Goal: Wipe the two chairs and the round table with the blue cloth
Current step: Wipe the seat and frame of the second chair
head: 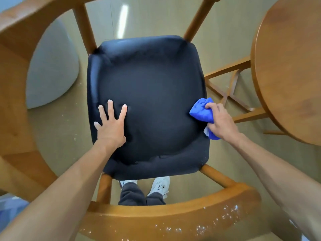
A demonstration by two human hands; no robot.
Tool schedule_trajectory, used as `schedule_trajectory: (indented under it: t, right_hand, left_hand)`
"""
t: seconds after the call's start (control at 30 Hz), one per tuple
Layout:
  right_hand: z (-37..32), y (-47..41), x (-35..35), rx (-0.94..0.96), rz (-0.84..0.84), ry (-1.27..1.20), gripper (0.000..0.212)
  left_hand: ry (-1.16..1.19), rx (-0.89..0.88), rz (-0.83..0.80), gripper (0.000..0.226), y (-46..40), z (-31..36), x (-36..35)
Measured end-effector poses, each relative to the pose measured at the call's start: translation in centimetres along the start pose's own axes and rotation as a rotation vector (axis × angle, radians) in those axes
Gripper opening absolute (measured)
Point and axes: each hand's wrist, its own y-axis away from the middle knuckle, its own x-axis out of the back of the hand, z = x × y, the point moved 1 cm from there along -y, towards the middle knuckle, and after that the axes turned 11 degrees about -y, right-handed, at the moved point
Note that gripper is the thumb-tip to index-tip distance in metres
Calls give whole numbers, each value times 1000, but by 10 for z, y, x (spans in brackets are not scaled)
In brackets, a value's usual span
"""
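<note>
Right grip (221, 121) clamps one blue cloth (202, 111) at one chair's seat (152, 94); left grip (111, 123) lies spread flat.

The round table (291, 66) stands right of the chair (147, 101).

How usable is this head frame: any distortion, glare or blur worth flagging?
Head view: strong wide-angle bending curves the chair's wooden backrest and the round table; a ceiling light streaks as glare on the floor; the black seat cushion reads dark with little texture; the blue cloth in the right hand and the flat left hand are sharp.
</note>
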Motion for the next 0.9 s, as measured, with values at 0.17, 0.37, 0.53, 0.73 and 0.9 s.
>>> schedule_trajectory:
  t: [0.17, 0.37, 0.53, 0.73, 0.9]
  right_hand:
    - [-9, 67, -39, 716, -350, 346, 66]
    - [6, 38, -8, 683, -607, 376, 63]
    - [6, -21, 13, 188, -106, 30, 56]
    - [-39, 46, -43, 713, -307, 242, 67]
    - [-143, 57, -103, 980, -354, 342, 56]
  left_hand:
    - [62, 38, -94, 117, 1, 16, 7]
    - [45, 69, -61, 127, 2, 24, -1]
    - [27, 72, -44, 127, 2, 24, -1]
    - [-39, 18, -51, 118, 3, 11, 10]
    - [-97, -9, -6, 97, 1, -4, 20]
